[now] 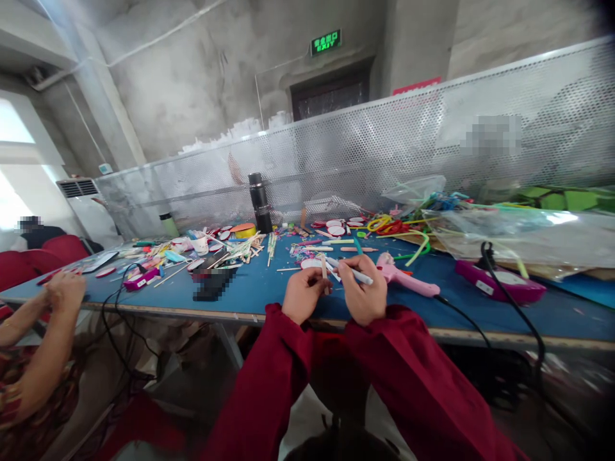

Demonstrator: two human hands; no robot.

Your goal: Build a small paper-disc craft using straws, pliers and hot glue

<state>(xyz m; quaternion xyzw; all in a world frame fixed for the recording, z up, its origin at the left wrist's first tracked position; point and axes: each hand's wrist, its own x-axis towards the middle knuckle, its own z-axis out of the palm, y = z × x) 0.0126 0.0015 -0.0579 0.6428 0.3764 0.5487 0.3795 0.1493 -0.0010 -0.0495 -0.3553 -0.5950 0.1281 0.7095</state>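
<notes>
Both my hands work close together over the near edge of the blue table [269, 291]. My left hand [302, 293] is closed on a short wooden craft stick [324, 267] held upright. My right hand [365, 291] is closed on a white pen-like stick [353, 272] that points left toward the wooden stick. Both arms wear dark red sleeves. A pink glue gun [408, 278] lies just right of my right hand, its black cord running off the table.
Wooden sticks, cups, colourful straws and round red-white pieces litter the table. A black bottle [260, 202] stands at the back. A purple glue gun [502, 282] lies at right near plastic bags. Another person's arms [43, 320] are at the left. A perforated metal screen backs the table.
</notes>
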